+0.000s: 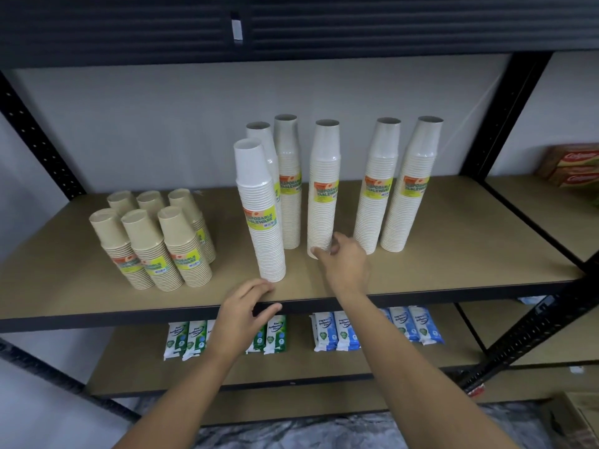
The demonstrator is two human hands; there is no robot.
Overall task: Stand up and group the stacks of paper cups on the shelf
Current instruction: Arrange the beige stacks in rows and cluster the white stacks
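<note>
Several tall white cup stacks stand upright on the wooden shelf [453, 264]. The nearest stack [262, 215] stands in front, two stand behind it [290, 183], one is in the middle [324, 186], and two are to the right [411, 186]. My right hand [340, 257] touches the base of the middle stack, thumb and fingers around its bottom. My left hand [246, 312] rests on the shelf's front edge just below the nearest stack, fingers apart, holding nothing. Several short brown cup stacks [155, 241] are grouped at the left.
Packs of wipes, green [181, 340] and blue [337, 332], lie on the lower shelf. Black metal uprights [505, 118] frame the shelf. Red boxes [573, 166] sit on the neighbouring shelf at right. A black shelf beam runs overhead.
</note>
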